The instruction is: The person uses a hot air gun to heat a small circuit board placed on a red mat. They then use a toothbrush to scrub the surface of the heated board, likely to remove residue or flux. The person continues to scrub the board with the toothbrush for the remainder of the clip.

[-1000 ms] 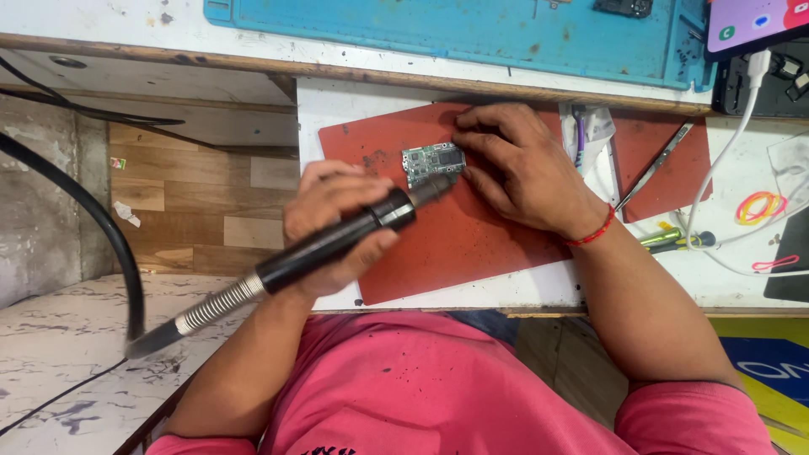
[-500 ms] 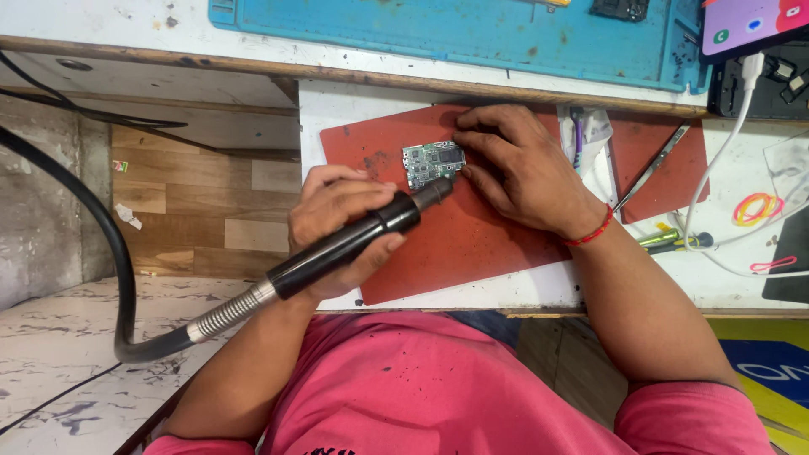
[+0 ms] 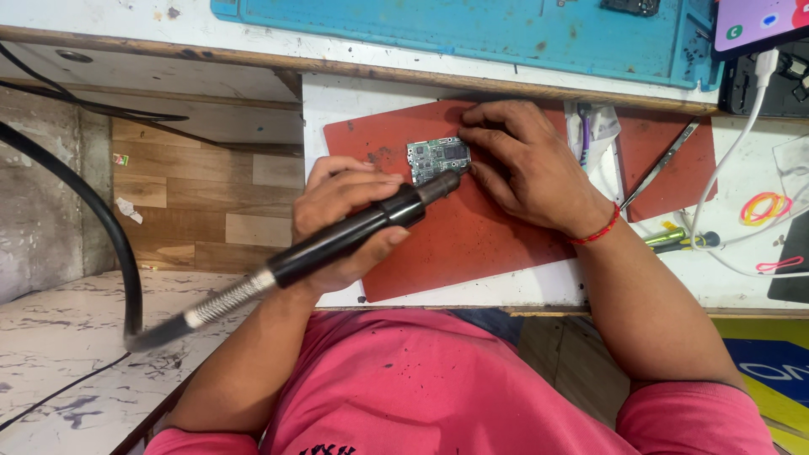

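A small green circuit board [image 3: 436, 158] lies on a red work mat [image 3: 472, 244] on the white bench. My left hand [image 3: 341, 215] grips a black rotary tool handpiece [image 3: 354, 234] whose tip touches the board's lower right edge. A coiled metal sleeve and a black flexible hose [image 3: 101, 219] trail from the handpiece to the lower left. My right hand [image 3: 527, 168] rests on the mat, its fingertips pressing the board's right side. A red thread circles that wrist.
A blue mat [image 3: 472, 34] lies along the bench's back. To the right are tweezers [image 3: 666, 160], a phone [image 3: 758, 21] with a white cable [image 3: 725, 177], rubber bands [image 3: 765, 206] and pens [image 3: 674, 240]. A wooden floor shows at left.
The handpiece's hose has swung and curved downward at the lower left. Both hands stay at the circuit board with almost no shift.
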